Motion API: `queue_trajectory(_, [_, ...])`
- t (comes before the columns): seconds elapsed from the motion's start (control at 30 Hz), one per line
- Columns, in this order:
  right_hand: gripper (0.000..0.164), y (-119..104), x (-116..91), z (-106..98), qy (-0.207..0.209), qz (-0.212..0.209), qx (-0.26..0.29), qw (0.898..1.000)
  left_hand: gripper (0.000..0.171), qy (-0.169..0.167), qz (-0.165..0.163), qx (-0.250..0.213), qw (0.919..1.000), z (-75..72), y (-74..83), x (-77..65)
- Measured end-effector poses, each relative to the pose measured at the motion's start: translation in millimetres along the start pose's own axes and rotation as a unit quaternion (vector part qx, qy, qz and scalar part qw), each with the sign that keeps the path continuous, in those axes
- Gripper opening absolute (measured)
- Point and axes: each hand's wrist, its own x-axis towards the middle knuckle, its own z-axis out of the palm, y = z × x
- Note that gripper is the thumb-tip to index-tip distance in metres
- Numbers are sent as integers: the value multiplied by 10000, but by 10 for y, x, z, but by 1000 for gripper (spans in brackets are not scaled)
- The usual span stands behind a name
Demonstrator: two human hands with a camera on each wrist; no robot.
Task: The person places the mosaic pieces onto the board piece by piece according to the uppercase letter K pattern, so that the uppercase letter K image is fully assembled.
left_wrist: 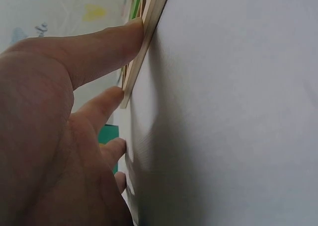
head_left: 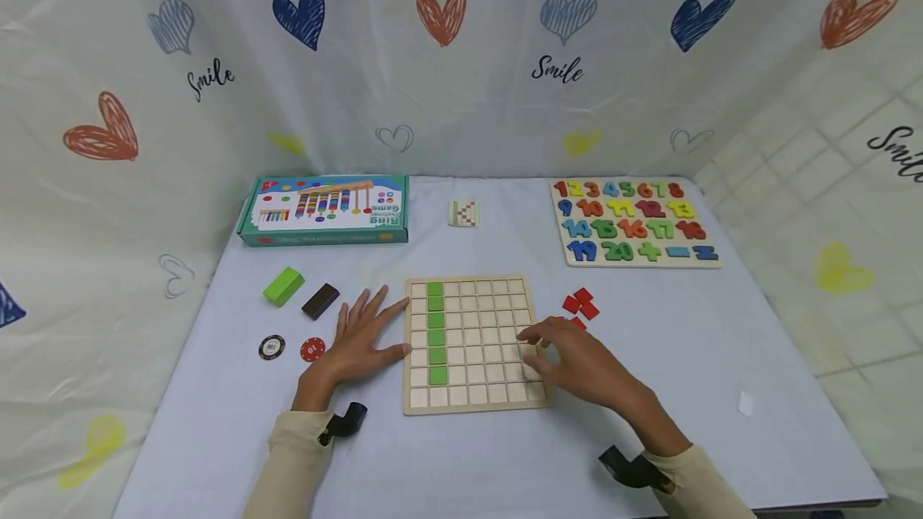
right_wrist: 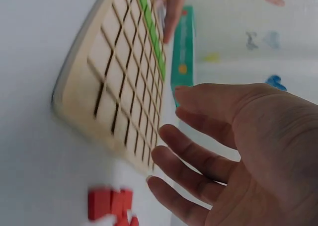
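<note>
As the spread left hand (head_left: 353,349) touches the gridded board (head_left: 477,353) at left, the relaxed, empty right hand (head_left: 577,363) hovers over its right side.

The grid board (head_left: 476,354) looks like smooth, matt wood; its green tiles (head_left: 437,335) look smooth too; the table covering (head_left: 433,467) looks like matt cloth; the box (head_left: 324,211) resembles smooth printed card; the sleeves (head_left: 288,455) look like matt fabric.
</note>
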Motion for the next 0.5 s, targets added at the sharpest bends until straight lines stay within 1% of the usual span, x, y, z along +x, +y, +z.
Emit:
queue_trajectory(0.13, [37, 186, -153, -221, -25, 526, -304, 9981, 82, -90, -26, -57, 9999, -29, 45, -16])
queue_trajectory(0.27, [47, 367, -254, -400, -378, 1276, -538, 9896, 83, -108, -8, -114, 9999, -50, 74, -29])
queue_trajectory(0.37, [55, 517, -291, -444, -679, 1683, -644, 9813, 82, -119, -45, -69, 9999, -62, 81, -24])
queue_trajectory(0.43, [57, 612, -301, -431, -821, 1822, -665, 9776, 82, -153, -79, -63, 9998, -72, 84, -22])
queue_trajectory(0.5, [57, 686, -303, -402, -892, 1880, -597, 9763, 82, -163, -107, -24, 9998, -73, 77, -19])
